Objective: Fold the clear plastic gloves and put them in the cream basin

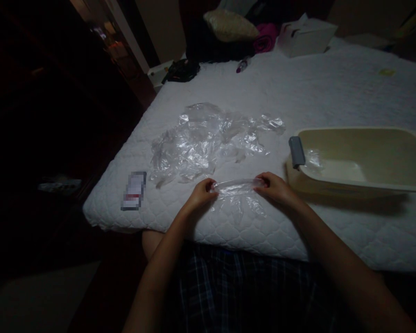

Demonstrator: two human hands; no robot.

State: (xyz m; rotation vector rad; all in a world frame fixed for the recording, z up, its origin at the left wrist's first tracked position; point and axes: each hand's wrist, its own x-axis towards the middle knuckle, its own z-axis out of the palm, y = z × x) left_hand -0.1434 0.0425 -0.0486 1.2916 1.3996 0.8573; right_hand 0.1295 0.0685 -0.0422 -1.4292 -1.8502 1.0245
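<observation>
A clear plastic bag (238,196) is stretched between my two hands near the front edge of the bed. My left hand (205,192) pinches one end of its folded upper edge. At the other end, my right hand (268,185) grips the same edge between thumb and fingers. The bag's lower part hangs crumpled over the white quilted mattress (336,231). Just beyond my hands lies a loose spread of crumpled clear plastic bags (201,141).
To the right stands a cream plastic bin (346,185) with a grey handle and some clear plastic inside. A blurred-out flat object (134,190) lies at left. Farther back are a bottle (243,64), a white box (307,39), a cushion (230,26) and a black bundle (183,70).
</observation>
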